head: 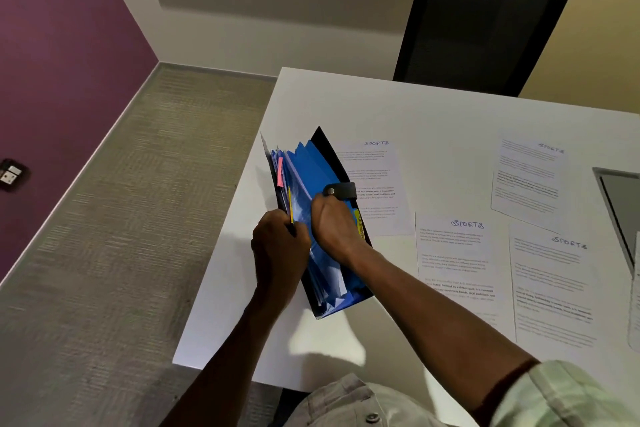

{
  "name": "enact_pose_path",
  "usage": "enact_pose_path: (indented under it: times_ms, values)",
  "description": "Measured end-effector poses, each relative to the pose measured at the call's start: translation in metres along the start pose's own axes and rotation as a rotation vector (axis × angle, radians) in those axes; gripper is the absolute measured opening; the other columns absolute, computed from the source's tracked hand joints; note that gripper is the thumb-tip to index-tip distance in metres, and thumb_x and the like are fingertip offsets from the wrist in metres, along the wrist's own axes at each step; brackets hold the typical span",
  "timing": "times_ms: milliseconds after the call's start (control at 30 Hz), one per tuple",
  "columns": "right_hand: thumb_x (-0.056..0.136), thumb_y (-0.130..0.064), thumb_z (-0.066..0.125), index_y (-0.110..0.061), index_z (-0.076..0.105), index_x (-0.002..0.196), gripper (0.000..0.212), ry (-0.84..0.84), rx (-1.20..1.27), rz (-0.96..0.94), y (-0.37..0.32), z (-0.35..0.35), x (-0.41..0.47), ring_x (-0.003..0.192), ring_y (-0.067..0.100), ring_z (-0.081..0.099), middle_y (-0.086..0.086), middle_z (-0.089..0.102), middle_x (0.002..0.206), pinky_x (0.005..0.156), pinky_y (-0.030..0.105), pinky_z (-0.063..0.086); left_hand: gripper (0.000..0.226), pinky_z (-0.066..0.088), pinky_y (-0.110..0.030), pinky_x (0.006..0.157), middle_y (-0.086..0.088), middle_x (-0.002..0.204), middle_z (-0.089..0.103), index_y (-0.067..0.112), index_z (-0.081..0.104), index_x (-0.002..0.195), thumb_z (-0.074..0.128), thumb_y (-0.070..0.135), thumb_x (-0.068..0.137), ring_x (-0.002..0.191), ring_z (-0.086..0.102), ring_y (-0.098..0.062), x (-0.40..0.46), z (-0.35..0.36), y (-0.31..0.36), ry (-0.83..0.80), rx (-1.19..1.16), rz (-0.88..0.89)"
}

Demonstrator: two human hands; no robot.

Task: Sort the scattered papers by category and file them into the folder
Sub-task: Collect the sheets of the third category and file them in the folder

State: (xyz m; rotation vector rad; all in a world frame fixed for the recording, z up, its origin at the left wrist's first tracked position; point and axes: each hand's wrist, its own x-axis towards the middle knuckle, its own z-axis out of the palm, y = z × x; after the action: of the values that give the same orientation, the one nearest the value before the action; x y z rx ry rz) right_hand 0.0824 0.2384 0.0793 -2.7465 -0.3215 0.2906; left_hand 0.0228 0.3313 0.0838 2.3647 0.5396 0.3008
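1. Two hands work the folder [311, 218], which stands open at abt 9 o'clock on the surface [398, 111], near its left edge.
2. Left hand [278, 246]: grip curled round the front dividers, pulling them toward 9 o'clock. Keep that gap wide.
3. Right hand [334, 222]: fingers hidden in the pockets; can't tell what it holds. Find the sports pocket w/o creasing.
4. Four "SPORTS" sheets [453, 253] lie flat from 12 to 3 o'clock, not yet filed.

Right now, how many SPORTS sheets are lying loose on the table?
4: one behind the folder, one far right, two nearer the person, middle and right. More may be hidden at the right edge.
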Motion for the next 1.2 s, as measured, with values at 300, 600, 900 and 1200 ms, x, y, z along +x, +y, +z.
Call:
enact_pose_path:
  times_ms: [300,600,900,1200]
  values:
    - [0.093,-0.015,0.058,-0.001,0.055,0.094,0.014,0.333,0.073,-0.051,0.029,-0.040,-0.011,0.078,0.031,0.055,0.016,0.059,0.086,0.057,0.032,0.032,0.028,0.029,-0.010,0.049,-0.001,0.064,0.058,0.009,0.054,0.064,0.066,0.019,0.088,0.056,0.052,-0.009,-0.003,-0.005,0.010,-0.018,-0.007,-0.005]
    - [0.084,-0.024,0.075,-0.007,0.026,0.149,0.083,0.364,0.172,0.219,0.081,-0.051,-0.019,0.118,0.036,0.046,0.023,0.042,0.136,0.091,0.044,0.045,0.031,0.034,-0.006,0.055,-0.009,0.075,0.069,0.014,0.048,0.068,0.073,0.019,0.085,0.063,0.058,-0.010,-0.004,0.000,0.010,0.010,-0.063,0.110]
    - [0.092,-0.019,0.060,0.011,0.066,0.082,0.032,0.112,0.732,0.543,0.108,-0.035,-0.011,0.062,0.024,0.056,0.018,0.063,0.069,0.058,0.039,0.053,0.040,0.061,-0.033,0.072,-0.008,0.116,0.067,0.013,0.054,0.120,0.071,0.026,0.086,0.095,0.068,-0.023,-0.003,0.012,0.014,-0.010,-0.047,0.158]
    - [0.095,-0.015,0.060,0.005,0.066,0.096,0.022,-0.036,1.125,0.550,0.089,-0.031,-0.014,0.058,0.018,0.064,0.016,0.070,0.089,0.050,0.023,0.050,0.030,0.059,-0.030,0.059,-0.025,0.131,0.060,-0.001,0.069,0.114,0.068,0.000,0.084,0.084,0.073,-0.035,0.001,0.022,0.018,-0.122,0.101,0.361]
